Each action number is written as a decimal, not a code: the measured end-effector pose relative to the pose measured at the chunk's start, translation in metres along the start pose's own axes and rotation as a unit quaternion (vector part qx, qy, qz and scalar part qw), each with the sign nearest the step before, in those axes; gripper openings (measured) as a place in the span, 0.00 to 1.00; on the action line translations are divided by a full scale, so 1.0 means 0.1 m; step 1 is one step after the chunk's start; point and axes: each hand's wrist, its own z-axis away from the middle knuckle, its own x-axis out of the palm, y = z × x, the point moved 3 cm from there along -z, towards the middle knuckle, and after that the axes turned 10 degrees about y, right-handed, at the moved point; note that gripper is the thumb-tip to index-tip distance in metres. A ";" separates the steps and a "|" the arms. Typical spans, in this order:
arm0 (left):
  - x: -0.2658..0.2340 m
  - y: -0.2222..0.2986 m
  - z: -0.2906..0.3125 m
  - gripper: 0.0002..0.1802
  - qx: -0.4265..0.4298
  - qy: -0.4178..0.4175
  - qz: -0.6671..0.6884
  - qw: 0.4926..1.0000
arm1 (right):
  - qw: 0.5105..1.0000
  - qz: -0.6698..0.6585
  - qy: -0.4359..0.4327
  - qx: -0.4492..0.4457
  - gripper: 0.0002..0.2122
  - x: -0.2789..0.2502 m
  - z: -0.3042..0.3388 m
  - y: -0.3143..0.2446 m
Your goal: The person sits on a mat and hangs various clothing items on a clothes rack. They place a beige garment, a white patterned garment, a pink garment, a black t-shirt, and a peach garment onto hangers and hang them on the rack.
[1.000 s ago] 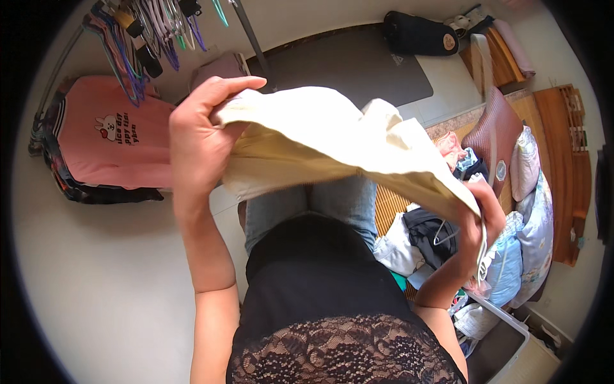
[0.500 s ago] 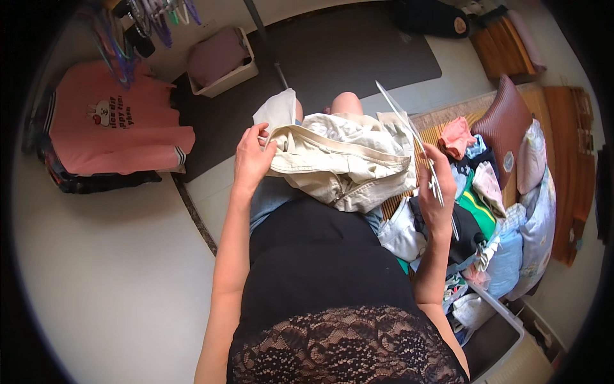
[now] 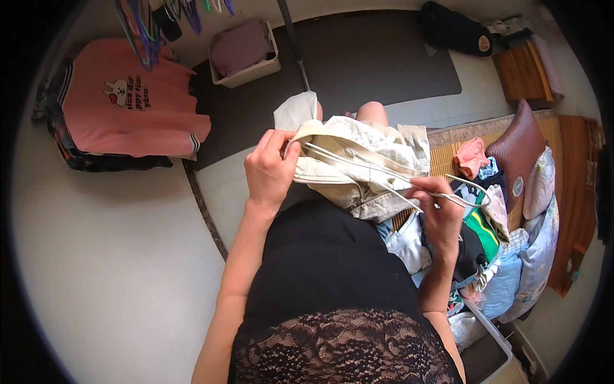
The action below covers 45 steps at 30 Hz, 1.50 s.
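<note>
A cream-coloured garment (image 3: 332,174) with a waistband and a zip lies across my lap. Pinching one end of its waistband, my left hand (image 3: 272,165) lifts the edge so the opening gapes. A white wire hanger (image 3: 384,168) is in the closed fingers of my right hand (image 3: 440,208). One end of the hanger reaches into the opening near my left fingers, and its hook side sticks out to the right beyond my right hand. A pale cloth flap (image 3: 296,111) stands up past my left hand.
Several folded and loose clothes (image 3: 480,224) lie on a bamboo mat at right, beside a brown cushion (image 3: 519,150) and pillows. A clear plastic bin (image 3: 505,342) is at lower right. At left hang a pink top (image 3: 131,105) and several hangers (image 3: 146,38). A white basket (image 3: 256,75) stands ahead.
The hanger has swung from upright beside the garment to lying across it, its end now inside the waistband. My left hand has raised the waistband edge. The view has shifted slightly.
</note>
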 end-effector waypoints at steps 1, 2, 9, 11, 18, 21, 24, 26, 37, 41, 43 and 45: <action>-0.02 0.08 0.00 0.04 0.008 -0.004 0.014 1.000 | 1.000 -0.002 -0.013 -0.006 0.05 0.10 -0.01 -0.02; -0.04 0.17 0.01 0.05 0.031 -0.011 0.017 0.999 | 1.000 -0.007 -0.006 0.005 0.05 0.21 -0.02 -0.04; 0.00 0.64 0.22 0.07 0.083 -0.124 0.210 0.966 | 0.980 -0.143 0.133 0.027 0.05 0.67 -0.09 0.09; 0.03 0.75 0.25 0.07 0.086 -0.178 0.245 0.949 | 0.993 -0.048 0.103 -0.033 0.04 0.76 -0.18 0.03; -0.32 0.69 -0.36 0.06 0.265 0.012 0.156 0.951 | 0.966 -0.252 0.060 -0.008 0.06 0.50 -0.25 0.18; -0.50 0.45 -0.73 0.17 0.285 0.006 0.046 0.957 | 0.969 -0.240 0.041 -0.048 0.06 0.40 -0.34 0.16; -0.57 -0.05 -0.87 0.26 0.068 -0.211 0.222 0.949 | 0.952 -0.303 0.038 -0.025 0.06 0.30 -0.45 0.25; -0.71 -0.18 -0.78 0.22 -0.020 -0.211 0.272 0.939 | 0.943 -0.325 0.056 -0.031 0.07 0.29 -0.53 0.36; -0.55 0.32 -0.50 0.09 0.145 -0.025 -0.019 0.989 | 0.969 -0.226 -0.030 -0.095 0.02 0.58 -0.56 0.15; -0.18 0.58 -0.36 0.15 0.176 -0.135 -0.032 0.975 | 0.977 -0.183 -0.038 -0.105 0.05 0.65 -0.50 -0.08; -0.09 0.53 -0.33 0.20 0.158 -0.194 -0.073 0.965 | 0.978 -0.163 -0.018 -0.126 0.05 0.66 -0.50 -0.03; -0.03 0.54 -0.31 0.20 0.127 -0.252 -0.096 0.954 | 0.979 -0.160 -0.006 -0.125 0.05 0.68 -0.50 0.01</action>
